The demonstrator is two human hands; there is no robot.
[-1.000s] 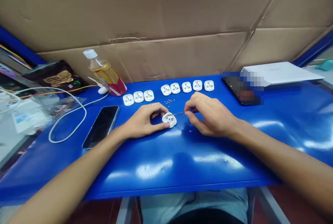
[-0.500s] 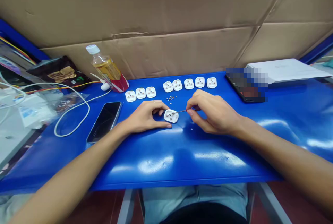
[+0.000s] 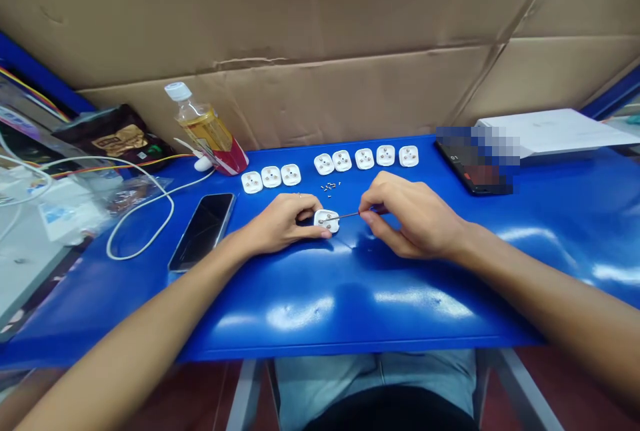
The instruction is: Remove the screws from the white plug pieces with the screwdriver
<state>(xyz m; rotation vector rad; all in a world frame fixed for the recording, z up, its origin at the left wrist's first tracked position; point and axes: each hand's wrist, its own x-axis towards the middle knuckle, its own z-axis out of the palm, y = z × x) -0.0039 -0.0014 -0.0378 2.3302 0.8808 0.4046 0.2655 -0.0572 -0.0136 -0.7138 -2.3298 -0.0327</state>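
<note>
My left hand (image 3: 283, 223) grips the left side of a round white plug-socket piece (image 3: 327, 221), which rests on the blue table (image 3: 350, 297). My right hand (image 3: 410, 216) pinches a thin small screwdriver (image 3: 347, 215), its metal shaft reaching to the face of the white piece. The tip is hard to make out. Just beyond my hands lie several tiny screws (image 3: 329, 186). Behind them stands a row of matching white pieces: a group of 3 (image 3: 271, 177) and several more (image 3: 365, 159).
A black smartphone (image 3: 201, 231) and a looped white cable (image 3: 140, 217) lie left of my hands. Behind them are a plastic bottle (image 3: 205, 129) and a dark bag (image 3: 116, 131). At right are a pixelated dark device (image 3: 473, 167) and a white flat box (image 3: 550, 131), with cardboard (image 3: 320, 11) behind.
My left fingers have closed further around the white piece, which has turned slightly. The screwdriver stays at its face. The whole scene sits slightly higher in view.
</note>
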